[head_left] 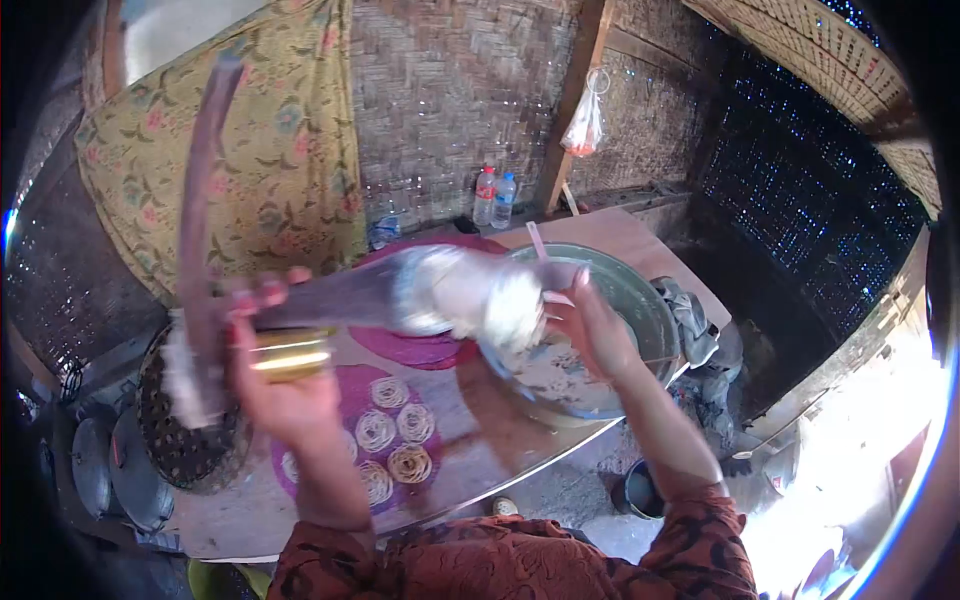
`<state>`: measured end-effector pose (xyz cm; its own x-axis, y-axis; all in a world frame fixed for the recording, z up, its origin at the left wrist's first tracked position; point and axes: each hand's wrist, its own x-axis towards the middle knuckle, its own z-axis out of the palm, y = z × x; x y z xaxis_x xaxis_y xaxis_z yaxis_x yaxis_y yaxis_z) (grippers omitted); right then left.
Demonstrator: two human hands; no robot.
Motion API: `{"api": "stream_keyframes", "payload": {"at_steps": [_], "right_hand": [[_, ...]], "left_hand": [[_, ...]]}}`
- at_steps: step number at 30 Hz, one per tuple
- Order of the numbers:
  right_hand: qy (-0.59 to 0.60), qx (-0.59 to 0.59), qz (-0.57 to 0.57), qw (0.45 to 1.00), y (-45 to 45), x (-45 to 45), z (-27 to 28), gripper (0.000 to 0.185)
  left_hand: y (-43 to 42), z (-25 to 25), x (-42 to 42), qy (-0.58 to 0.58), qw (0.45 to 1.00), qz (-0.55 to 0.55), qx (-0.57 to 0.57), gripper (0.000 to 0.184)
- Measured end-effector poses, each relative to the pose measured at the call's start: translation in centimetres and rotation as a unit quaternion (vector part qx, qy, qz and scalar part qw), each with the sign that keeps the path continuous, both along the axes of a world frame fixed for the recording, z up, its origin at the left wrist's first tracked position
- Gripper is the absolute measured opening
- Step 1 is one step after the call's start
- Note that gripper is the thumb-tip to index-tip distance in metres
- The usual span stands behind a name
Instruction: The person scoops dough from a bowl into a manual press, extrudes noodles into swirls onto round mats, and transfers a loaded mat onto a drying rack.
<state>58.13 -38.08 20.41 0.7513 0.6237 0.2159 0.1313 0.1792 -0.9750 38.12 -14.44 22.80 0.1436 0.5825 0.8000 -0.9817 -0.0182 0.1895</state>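
Note:
My left hand (290,395) is closed around a wooden press (205,240), a tool with long wooden arms. One arm rises at the left, and the other, blurred by motion, stretches right across the table. A shiny gold-coloured cylinder (290,355) sits at this hand. White dough (515,312) covers the right-hand end of the blurred arm. Beside the dough is my right hand (600,335), its fingers stretched and apart; whether it touches the dough is unclear. Below it stands a large basin (655,300) with pale dough inside. Several coiled noodle rounds (376,430) lie on a magenta sheet (330,465).
A dark perforated round tray (165,445) is at the table's left. Two plastic bottles (485,197) stand by the woven wall. A grey cloth (690,320) hangs by the basin. A dark bucket (642,490) is on the floor beyond the table's curved front edge.

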Motion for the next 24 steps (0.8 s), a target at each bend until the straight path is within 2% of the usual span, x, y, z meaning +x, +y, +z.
{"api": "stream_keyframes", "payload": {"at_steps": [1, 2, 3, 4, 6, 8, 9, 11, 12, 14, 16, 18, 20, 21, 23, 24], "right_hand": [[-0.158, -0.174, -0.017, 0.972, -2.1, 2.1, -1.0, 0.033], [-0.329, -0.434, -0.038, 0.838, -4.6, 4.9, -2.8, 0.032], [-0.465, -0.642, -0.05, 0.608, -7.0, 7.6, -4.7, 0.032], [-0.447, -0.72, 0.005, 0.531, -9.2, 9.6, -6.2, 0.031], [-0.423, -0.785, 0.065, 0.448, -12.5, 12.3, -9.4, 0.03], [-0.369, -0.737, 0.126, 0.551, -14.5, 14.1, -12.1, 0.025], [-0.368, -0.735, 0.134, 0.554, -14.7, 13.7, -11.3, 0.025], [-0.472, -0.687, 0.13, 0.536, -14.7, 11.7, -6.0, 0.021], [-0.473, -0.684, 0.137, 0.539, -15.0, 11.6, -4.1, 0.021], [-0.505, -0.618, 0.13, 0.589, -15.4, 11.9, -1.8, 0.028], [-0.462, -0.631, 0.175, 0.598, -14.3, 12.1, -2.6, 0.03], [-0.421, -0.642, 0.216, 0.604, -12.6, 11.7, -3.9, 0.032], [-0.354, -0.621, 0.231, 0.66, -11.4, 10.4, -6.1, 0.039], [-0.356, -0.618, 0.237, 0.659, -11.0, 10.2, -7.3, 0.039], [-0.319, -0.569, 0.245, 0.717, -10.3, 9.7, -9.2, 0.038], [-0.322, -0.566, 0.246, 0.718, -10.1, 9.5, -9.1, 0.038]], "left_hand": [[-0.7, 1.5, -0.9, 0.054, 0.996, 0.059, -0.041, 0.02], [0.1, 2.0, -1.3, 0.068, 0.996, 0.049, 0.016, 0.019], [0.6, 2.3, -1.9, 0.097, 0.993, 0.047, 0.037, 0.02], [1.1, 2.1, -2.3, 0.132, 0.988, 0.064, 0.048, 0.023], [2.2, 1.2, -3.4, 0.259, 0.956, 0.121, 0.056, 0.03], [3.0, -0.6, -5.4, 0.362, 0.903, 0.222, 0.063, 0.039], [6.2, -3.6, -8.4, 0.366, 0.889, 0.273, 0.027, 0.043], [7.6, -6.5, -11.2, 0.368, 0.869, 0.331, -0.008, 0.048], [6.5, -6.3, -11.7, 0.405, 0.835, 0.372, -0.011, 0.05], [4.3, -5.3, -12.6, 0.472, 0.76, 0.447, -0.019, 0.053], [2.5, -4.3, -13.4, 0.53, 0.675, 0.513, -0.027, 0.057], [1.7, -4.3, -14.0, 0.555, 0.625, 0.548, -0.03, 0.058], [1.4, -5.3, -14.4, 0.619, 0.549, 0.561, 0.031, 0.063], [0.9, -5.8, -13.5, 0.608, 0.523, 0.595, 0.055, 0.059], [0.1, -6.7, -10.3, 0.594, 0.494, 0.63, 0.081, 0.056], [-0.1, -6.7, -8.0, 0.598, 0.563, 0.566, 0.069, 0.05]]}}
